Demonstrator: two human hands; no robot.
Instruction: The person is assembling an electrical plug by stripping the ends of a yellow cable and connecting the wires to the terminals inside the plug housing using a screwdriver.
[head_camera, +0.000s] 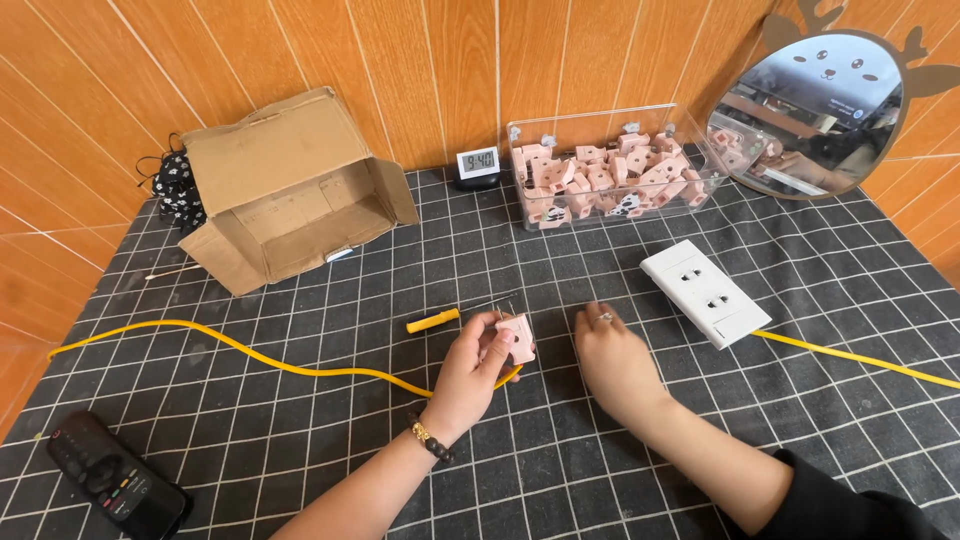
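Note:
My left hand holds a small pink plug-shaped block between thumb and fingers, just above the table. My right hand rests palm down on the black checked cloth to the right of it, fingers bent, a ring on one finger, holding nothing. A yellow-handled screwdriver lies just beyond my left hand. A yellow cable runs under my hands to a white socket strip at the right.
A clear box with several pink blocks stands at the back. An open cardboard box lies back left, a small clock between them, a remote control front left, a round mirror back right.

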